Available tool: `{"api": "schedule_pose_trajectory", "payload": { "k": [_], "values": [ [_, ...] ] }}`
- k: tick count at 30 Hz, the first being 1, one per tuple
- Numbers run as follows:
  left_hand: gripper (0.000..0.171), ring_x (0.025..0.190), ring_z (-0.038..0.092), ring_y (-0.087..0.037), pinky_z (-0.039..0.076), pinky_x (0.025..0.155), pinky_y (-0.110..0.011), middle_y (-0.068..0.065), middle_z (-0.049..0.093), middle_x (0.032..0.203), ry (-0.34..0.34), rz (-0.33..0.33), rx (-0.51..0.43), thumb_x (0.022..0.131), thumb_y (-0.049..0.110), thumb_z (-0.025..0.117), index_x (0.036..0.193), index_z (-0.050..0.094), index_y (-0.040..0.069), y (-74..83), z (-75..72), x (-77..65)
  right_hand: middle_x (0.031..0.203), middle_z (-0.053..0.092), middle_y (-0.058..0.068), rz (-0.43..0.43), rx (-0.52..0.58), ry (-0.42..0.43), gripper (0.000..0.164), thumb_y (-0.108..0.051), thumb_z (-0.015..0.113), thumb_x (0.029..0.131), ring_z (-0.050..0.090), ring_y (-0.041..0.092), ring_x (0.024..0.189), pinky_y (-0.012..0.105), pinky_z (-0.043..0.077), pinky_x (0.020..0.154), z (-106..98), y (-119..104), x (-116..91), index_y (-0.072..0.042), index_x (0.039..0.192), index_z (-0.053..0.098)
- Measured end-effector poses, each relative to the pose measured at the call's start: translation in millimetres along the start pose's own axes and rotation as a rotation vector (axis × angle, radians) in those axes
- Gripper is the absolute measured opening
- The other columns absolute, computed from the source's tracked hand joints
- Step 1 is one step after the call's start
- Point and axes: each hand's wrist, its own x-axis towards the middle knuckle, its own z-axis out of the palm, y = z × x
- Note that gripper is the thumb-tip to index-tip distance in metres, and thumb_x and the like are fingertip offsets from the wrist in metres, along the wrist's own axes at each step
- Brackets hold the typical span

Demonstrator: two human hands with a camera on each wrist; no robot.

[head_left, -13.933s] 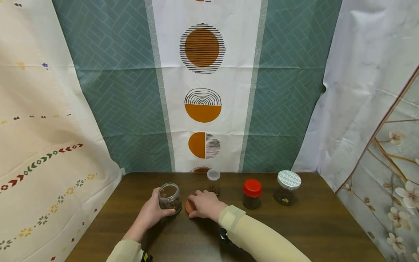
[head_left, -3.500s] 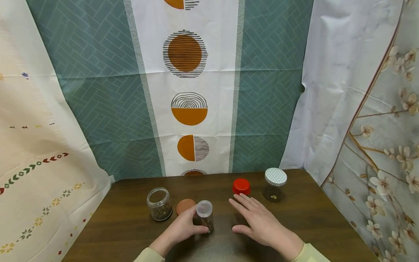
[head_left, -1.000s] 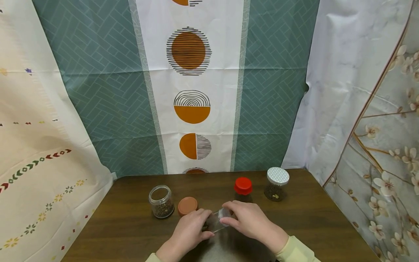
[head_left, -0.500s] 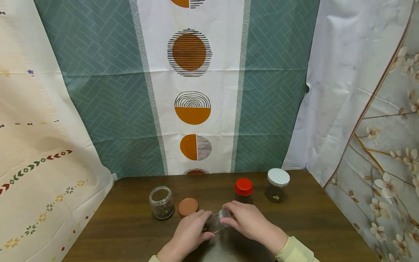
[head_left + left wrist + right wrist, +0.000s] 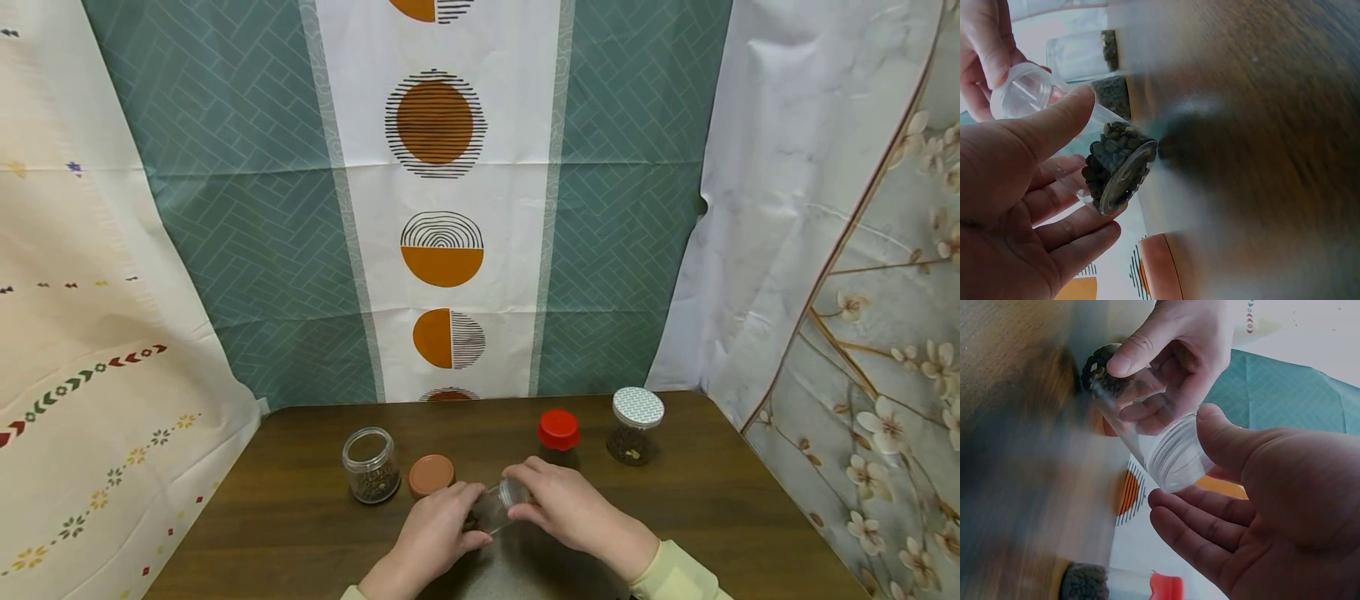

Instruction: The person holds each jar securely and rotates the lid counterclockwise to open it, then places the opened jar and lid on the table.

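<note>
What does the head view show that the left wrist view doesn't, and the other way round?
Only head: the lidless jar on the table's left and the cream sleeves. Only left wrist: the flat round base of the held jar. Both: left hand, right hand, held jar, terracotta lid.

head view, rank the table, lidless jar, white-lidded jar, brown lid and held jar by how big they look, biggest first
1. table
2. lidless jar and white-lidded jar: about alike, so not ranked apart
3. brown lid
Unsure: held jar, partly covered
</note>
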Motion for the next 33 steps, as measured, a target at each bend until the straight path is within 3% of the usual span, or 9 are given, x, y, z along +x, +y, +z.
{"api": "schedule_pose_trajectory", "payload": {
  "k": [12, 29, 33],
  "values": [
    [0.054, 0.082, 0.057, -0.003, 0.048, 0.068, -0.027, 0.009, 0.063, 0.102, 0.007, 0.003, -0.013, 0.078, 0.046, 0.080, 0.121, 0.063, 0.019, -0.4, 2.0, -0.8, 0.111, 0.060, -0.004, -0.048, 0.000, 0.024, 0.046, -0.031, 0.077, 0.085, 0.057, 0.005, 0.090, 0.027, 0.051, 0.078, 1.3, 0.8, -3.4, -0.017, 0.126, 0.061],
    [0.055, 0.085, 0.058, -0.004, 0.049, 0.068, -0.028, 0.007, 0.063, 0.104, -0.004, -0.010, -0.026, 0.079, 0.048, 0.079, 0.122, 0.064, 0.018, -1.9, 3.3, -1.4, 0.118, 0.057, -0.011, -0.061, 0.017, 0.028, 0.049, -0.025, 0.081, 0.082, 0.061, 0.008, 0.099, 0.031, 0.051, 0.082, 0.7, 0.3, -4.2, -0.022, 0.127, 0.060],
    [0.055, 0.086, 0.059, -0.004, 0.049, 0.069, -0.028, 0.008, 0.064, 0.106, 0.001, -0.015, -0.029, 0.079, 0.048, 0.079, 0.123, 0.064, 0.018, -1.9, 3.6, -1.8, 0.124, 0.054, -0.012, -0.064, 0.027, 0.024, 0.052, -0.038, 0.076, 0.085, 0.060, 0.008, 0.104, 0.031, 0.051, 0.084, -0.7, 0.1, -3.1, -0.023, 0.131, 0.059]
  ]
}}
